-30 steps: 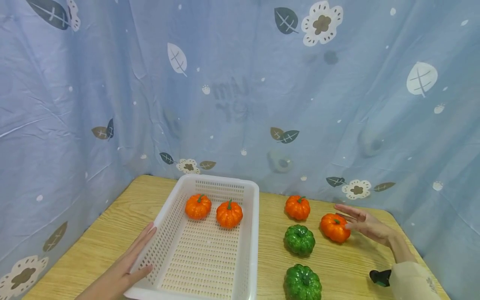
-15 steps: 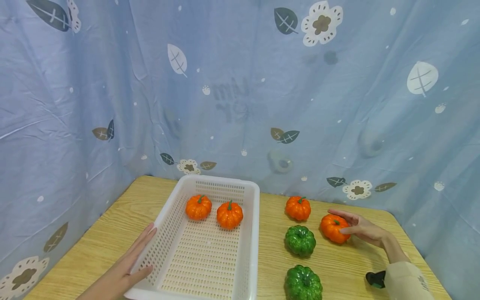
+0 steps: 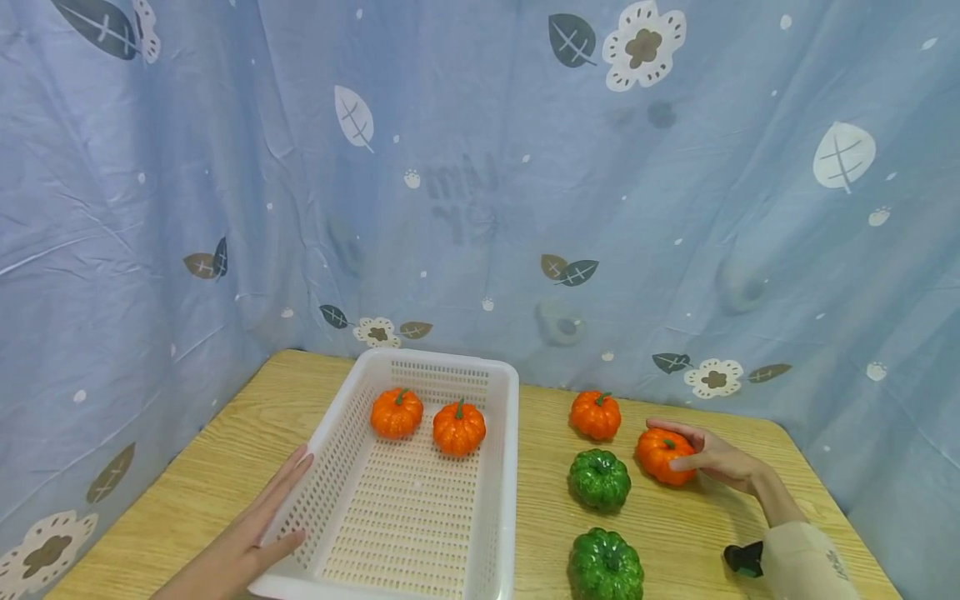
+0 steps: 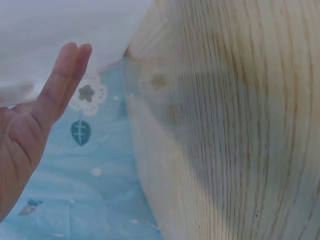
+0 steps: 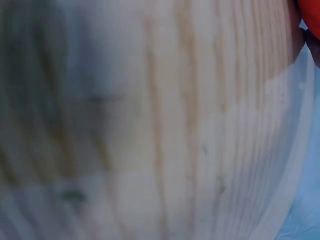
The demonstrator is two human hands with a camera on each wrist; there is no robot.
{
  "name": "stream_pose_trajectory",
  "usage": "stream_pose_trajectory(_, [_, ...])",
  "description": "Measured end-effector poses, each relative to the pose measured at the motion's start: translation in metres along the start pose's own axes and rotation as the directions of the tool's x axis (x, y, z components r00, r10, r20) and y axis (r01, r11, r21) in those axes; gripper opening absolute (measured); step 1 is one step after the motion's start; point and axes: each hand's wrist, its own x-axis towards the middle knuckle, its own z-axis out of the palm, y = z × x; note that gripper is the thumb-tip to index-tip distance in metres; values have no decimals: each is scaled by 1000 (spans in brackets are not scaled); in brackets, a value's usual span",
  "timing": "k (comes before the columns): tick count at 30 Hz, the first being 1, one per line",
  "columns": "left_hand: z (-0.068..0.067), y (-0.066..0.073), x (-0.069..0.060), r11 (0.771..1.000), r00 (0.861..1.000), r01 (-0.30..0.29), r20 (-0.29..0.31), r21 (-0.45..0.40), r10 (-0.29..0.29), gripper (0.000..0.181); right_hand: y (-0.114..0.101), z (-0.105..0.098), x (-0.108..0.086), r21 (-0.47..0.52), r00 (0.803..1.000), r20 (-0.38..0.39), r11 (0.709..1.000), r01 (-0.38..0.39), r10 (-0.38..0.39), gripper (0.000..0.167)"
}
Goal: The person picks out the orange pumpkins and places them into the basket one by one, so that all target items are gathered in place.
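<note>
In the head view, my right hand (image 3: 712, 458) grips a small orange pumpkin (image 3: 660, 457) at the table's right, thumb on the near side and fingers behind it. The right wrist view catches only a corner of this orange pumpkin (image 5: 312, 15), with dark fingertips by it. My left hand (image 3: 251, 533) rests against the left side of a white perforated basket (image 3: 510, 467), its fingers straight. Two orange pumpkins, one left (image 3: 397, 414) and one right (image 3: 459, 429), sit inside the basket. In the left wrist view the left hand (image 4: 30, 125) touches the pale basket wall (image 4: 60, 25).
Between basket and right hand stand another orange pumpkin (image 3: 596, 416) and two green pumpkins, one farther (image 3: 600, 481) and one nearer (image 3: 606, 567). A black object (image 3: 744, 559) shows by the right sleeve. Blue patterned curtain (image 3: 480, 208) hangs behind the wooden table (image 3: 247, 417).
My right hand has moved left and closed round the orange pumpkin, which has shifted slightly left. The left hand and the basket stay where they were.
</note>
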Motion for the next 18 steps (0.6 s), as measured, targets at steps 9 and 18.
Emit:
stream_pose_trajectory(9, [0,0,0,1000,1000,17,5,2,-17,75,-4,9,-2,11,997,-79,1000,11,-10,61])
stream_pose_trajectory(18, [-1,0,0,999,999,36,10,1,-36,76,-21,25,1,-62,959,-281,998,8,-25,52])
